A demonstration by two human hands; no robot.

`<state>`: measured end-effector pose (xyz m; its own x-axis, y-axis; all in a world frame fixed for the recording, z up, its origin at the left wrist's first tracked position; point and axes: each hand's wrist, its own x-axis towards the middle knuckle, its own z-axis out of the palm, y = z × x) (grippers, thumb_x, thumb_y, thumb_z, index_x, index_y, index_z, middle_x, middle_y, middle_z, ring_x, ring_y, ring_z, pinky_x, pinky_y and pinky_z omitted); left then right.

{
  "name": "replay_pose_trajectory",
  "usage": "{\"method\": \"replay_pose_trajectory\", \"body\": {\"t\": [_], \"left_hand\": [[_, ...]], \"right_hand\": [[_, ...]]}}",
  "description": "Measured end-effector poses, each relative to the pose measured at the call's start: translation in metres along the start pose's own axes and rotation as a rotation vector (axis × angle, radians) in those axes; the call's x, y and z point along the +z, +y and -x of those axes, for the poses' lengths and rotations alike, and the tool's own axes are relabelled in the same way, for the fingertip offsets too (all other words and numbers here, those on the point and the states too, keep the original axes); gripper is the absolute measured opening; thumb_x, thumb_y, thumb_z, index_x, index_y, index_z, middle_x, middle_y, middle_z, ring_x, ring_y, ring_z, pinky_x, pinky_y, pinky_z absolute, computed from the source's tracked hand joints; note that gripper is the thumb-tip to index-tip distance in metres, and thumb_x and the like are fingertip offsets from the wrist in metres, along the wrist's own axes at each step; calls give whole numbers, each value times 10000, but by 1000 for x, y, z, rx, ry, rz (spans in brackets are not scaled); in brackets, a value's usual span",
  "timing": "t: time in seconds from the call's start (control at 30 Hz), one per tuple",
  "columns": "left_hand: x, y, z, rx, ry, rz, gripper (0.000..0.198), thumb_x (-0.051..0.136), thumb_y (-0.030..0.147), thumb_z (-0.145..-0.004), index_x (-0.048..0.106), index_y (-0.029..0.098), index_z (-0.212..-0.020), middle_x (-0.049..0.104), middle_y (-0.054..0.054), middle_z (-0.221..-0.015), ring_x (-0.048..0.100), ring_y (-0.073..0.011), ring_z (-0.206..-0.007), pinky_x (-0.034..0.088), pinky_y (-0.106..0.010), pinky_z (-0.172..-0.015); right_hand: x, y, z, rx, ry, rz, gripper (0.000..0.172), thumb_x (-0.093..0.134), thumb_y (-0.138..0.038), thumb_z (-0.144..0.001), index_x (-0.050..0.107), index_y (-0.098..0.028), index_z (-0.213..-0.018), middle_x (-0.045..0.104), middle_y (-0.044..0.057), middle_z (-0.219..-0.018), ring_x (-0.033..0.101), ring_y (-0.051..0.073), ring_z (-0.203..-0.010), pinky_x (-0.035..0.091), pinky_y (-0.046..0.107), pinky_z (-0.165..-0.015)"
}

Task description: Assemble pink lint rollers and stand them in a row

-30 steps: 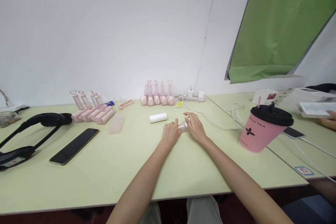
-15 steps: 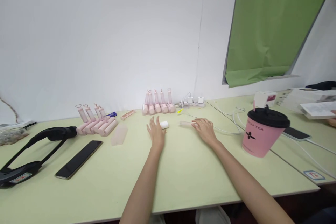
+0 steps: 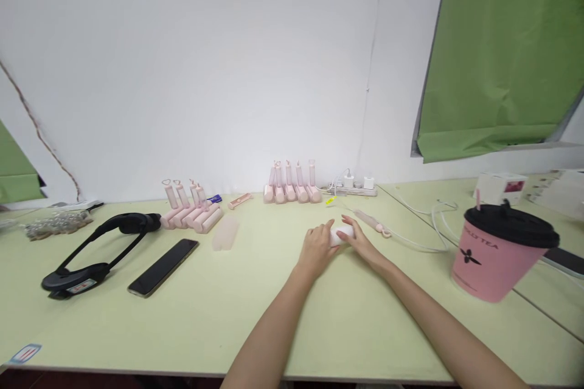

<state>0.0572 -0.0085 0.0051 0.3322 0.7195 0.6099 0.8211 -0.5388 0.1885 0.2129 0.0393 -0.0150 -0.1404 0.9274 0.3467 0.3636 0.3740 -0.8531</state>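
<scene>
Your left hand [image 3: 316,250] is bending its fingers over the left part of the white tube [image 3: 341,235]. It is making a loose curl, with only a small gap inside, and the tube is filling that gap. Your right hand [image 3: 364,246] is holding the other end, with the thumb on the near side and a finger reaching over the far side. So the tube is sitting right between your two hands, and neither hand is nearer, since both are touching it. Its long side is running from left to right, with the right end tipping a bit away from you. I can't tell if it is touching the table [image 3: 260,292], because your fingers are hiding its underside.

Just past your right hand, a pink stick [image 3: 368,220] is lying apart from the tube, and its ring end is pointing right and toward you. Farther out, a pink cup [image 3: 483,264] is standing on the right, and a black phone [image 3: 163,267] is lying on the left.
</scene>
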Motion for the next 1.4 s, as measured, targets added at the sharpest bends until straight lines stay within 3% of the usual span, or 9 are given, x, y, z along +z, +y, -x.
{"method": "replay_pose_trajectory", "body": {"t": [0.33, 0.5, 0.57, 0.67, 0.73, 0.8, 1.03, 1.23, 1.4], "left_hand": [[-4, -8, 4, -54, -59, 64, 425, 521, 373, -776, 396, 219, -1152, 552, -50, -1051, 506, -184, -997, 374, -331, -844], [-22, -30, -3, -82, -137, 37, 803, 662, 509, -588, 319, 238, -1261, 478, -83, -1199, 414, -234, -1137, 249, -428, -994], [-40, -57, -1, -254, -72, -95, 814, 656, 553, -560, 345, 256, -1250, 374, -99, -1310, 298, -283, -1232, 137, -525, -1019], [-68, -108, 21, -773, 179, -344, 629, 562, 483, -699, 372, 218, -1238, 283, -164, -1358, 197, -332, -1276, 170, -587, -962], [-79, -139, 42, -1172, 339, -431, 554, 543, 359, -738, 369, 178, -1232, 325, -202, -1313, 262, -349, -1240, 268, -560, -908], [-83, -157, 58, -1320, 406, -421, 485, 531, 249, -736, 396, 225, -1201, 391, -163, -1257, 385, -327, -1154, 344, -487, -861], [-67, -141, 40, -1216, 352, -33, 492, 462, 471, -761, 416, 175, -1151, 552, -132, -1080, 526, -248, -1009, 397, -343, -822], [-60, -128, 27, -1209, 140, 50, 539, 312, 563, -777, 493, 165, -1092, 601, -144, -1019, 521, -306, -1015, 376, -408, -828], [-57, -132, 30, -1211, 196, 57, 510, 322, 531, -765, 575, 160, -1006, 603, -145, -1011, 469, -313, -1061, 373, -412, -838]], "right_hand": [[-5, -1, -2, -44, -60, -5, 423, 600, -478, -663, 579, -230, -1004, 527, 57, -1084, 495, 214, -1045, 370, 346, -930], [-11, -2, -2, -33, -79, 99, 364, 652, -412, -619, 616, -219, -926, 536, 49, -1014, 534, 203, -942, 400, 330, -864], [-13, -3, -2, -47, -73, 138, 336, 650, -392, -626, 619, -216, -909, 532, 47, -1004, 529, 203, -948, 386, 330, -876], [-16, -6, -1, -88, -85, 165, 320, 645, -373, -638, 609, -212, -912, 527, 48, -1001, 518, 205, -967, 372, 335, -890], [-16, -7, 1, -124, -118, 170, 348, 658, -365, -629, 596, -213, -936, 525, 49, -1011, 511, 208, -978, 372, 338, -888], [-16, -7, 2, -162, -162, 178, 399, 686, -355, -600, 583, -216, -959, 527, 49, -1025, 503, 213, -988, 375, 341, -882], [-17, -8, 6, -189, -213, 181, 452, 715, -330, -564, 575, -214, -978, 550, 42, -1023, 514, 204, -959, 382, 333, -857], [-16, -10, 7, -166, -194, 187, 452, 720, -321, -557, 591, -208, -975, 565, 37, -1011, 521, 195, -953, 380, 325, -857], [-15, -9, 6, -140, -199, 168, 450, 718, -333, -557, 597, -215, -974, 568, 36, -1026, 524, 196, -958, 382, 325, -859]]}}
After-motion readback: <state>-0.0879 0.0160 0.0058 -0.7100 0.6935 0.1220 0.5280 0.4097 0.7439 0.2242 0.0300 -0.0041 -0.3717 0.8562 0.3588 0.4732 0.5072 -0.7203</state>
